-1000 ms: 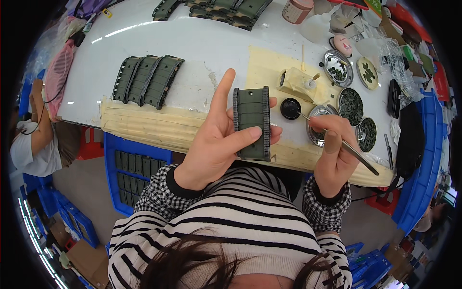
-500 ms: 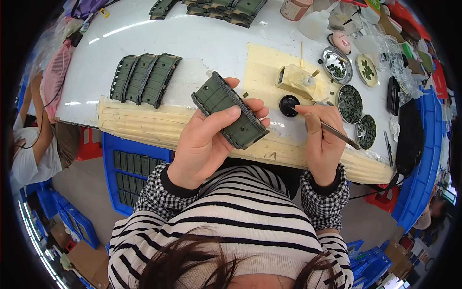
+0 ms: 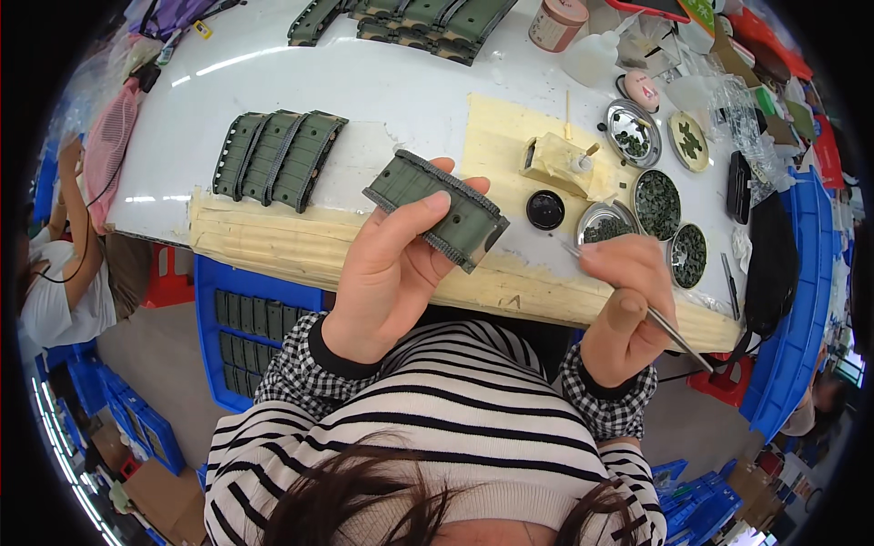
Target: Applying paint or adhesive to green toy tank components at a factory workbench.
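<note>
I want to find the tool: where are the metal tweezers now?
In the head view, the metal tweezers are on the right, in the right hand, tips near the small round metal dish.

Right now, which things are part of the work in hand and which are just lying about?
In use:
- ridged dark-green plastic panel, in left hand
- thin metal tweezers, in right hand
- round metal dishes of small dark parts

Lying about:
- row of three green panels
- pink-lidded jar
- black pouch
</note>
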`<state>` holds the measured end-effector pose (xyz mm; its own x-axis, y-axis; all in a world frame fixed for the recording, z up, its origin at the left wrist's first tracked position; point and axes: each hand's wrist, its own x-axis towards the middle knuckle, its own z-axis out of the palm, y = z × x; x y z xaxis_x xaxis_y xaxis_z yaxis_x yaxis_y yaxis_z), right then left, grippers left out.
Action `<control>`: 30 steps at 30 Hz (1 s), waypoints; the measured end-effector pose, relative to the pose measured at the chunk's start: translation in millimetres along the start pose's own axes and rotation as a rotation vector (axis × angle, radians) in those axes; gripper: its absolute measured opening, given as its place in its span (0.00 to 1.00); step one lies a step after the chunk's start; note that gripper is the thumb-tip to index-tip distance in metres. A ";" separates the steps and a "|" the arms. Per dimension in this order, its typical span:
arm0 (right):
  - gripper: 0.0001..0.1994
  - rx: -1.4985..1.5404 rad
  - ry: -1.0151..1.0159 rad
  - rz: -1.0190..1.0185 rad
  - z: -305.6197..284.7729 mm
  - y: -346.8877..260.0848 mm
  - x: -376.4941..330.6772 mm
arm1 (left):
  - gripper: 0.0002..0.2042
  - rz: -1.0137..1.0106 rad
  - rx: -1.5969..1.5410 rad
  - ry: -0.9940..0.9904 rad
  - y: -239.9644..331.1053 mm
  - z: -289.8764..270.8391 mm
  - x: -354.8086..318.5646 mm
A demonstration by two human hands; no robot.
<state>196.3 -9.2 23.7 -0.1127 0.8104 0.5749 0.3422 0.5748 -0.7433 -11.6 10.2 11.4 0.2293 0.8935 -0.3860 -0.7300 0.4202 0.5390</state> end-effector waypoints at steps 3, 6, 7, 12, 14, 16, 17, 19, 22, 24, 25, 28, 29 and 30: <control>0.10 0.098 -0.067 0.038 6.1 -4.4 1.0 | 0.19 -0.011 -0.024 0.009 -2.8 1.8 1.1; 0.10 0.185 -0.088 0.083 13.3 -3.8 1.8 | 0.19 -0.025 -0.044 0.013 -3.4 2.3 0.7; 0.10 0.180 -0.104 0.085 13.9 -2.7 3.3 | 0.19 -0.031 -0.052 0.017 -3.1 2.7 0.4; 0.10 0.218 -0.118 0.113 16.6 -0.5 5.4 | 0.17 -0.050 -0.065 -0.009 -1.6 2.6 0.0; 0.10 0.187 -0.136 0.107 15.3 -1.1 7.6 | 0.16 -0.058 -0.082 -0.021 -1.3 2.3 0.3; 0.10 0.183 -0.134 0.114 16.2 -1.5 7.5 | 0.16 -0.062 -0.088 -0.021 -1.2 1.9 0.3; 0.10 0.181 -0.132 0.117 16.6 -1.7 7.3 | 0.16 -0.061 -0.087 -0.019 -1.6 1.8 0.4; 0.10 0.162 -0.142 0.112 15.8 -1.0 7.4 | 0.16 -0.060 -0.082 -0.014 -2.7 2.2 0.3; 0.10 0.164 -0.130 0.123 16.8 -1.6 6.6 | 0.16 -0.069 -0.082 -0.014 -2.2 2.1 0.1; 0.10 0.177 -0.122 0.134 17.5 -1.7 6.1 | 0.18 -0.059 -0.047 0.014 -3.2 3.8 -0.9; 0.10 0.183 -0.123 0.137 17.6 -1.5 6.0 | 0.18 -0.054 -0.029 0.029 -3.6 4.4 -1.2; 0.10 0.193 -0.121 0.146 17.5 -2.2 5.8 | 0.18 -0.062 -0.029 0.036 -3.5 5.2 -1.2; 0.10 0.195 -0.119 0.148 17.4 -2.5 5.7 | 0.18 -0.060 -0.027 0.038 -3.6 5.4 -1.3; 0.10 0.184 -0.124 0.138 17.4 -2.3 5.8 | 0.18 -0.058 -0.025 0.039 -3.9 5.2 -1.1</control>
<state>178.6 -3.9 22.8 -0.1944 0.8838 0.4256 0.1885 0.4595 -0.8680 -5.7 8.4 13.6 0.2466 0.8607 -0.4454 -0.7321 0.4666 0.4964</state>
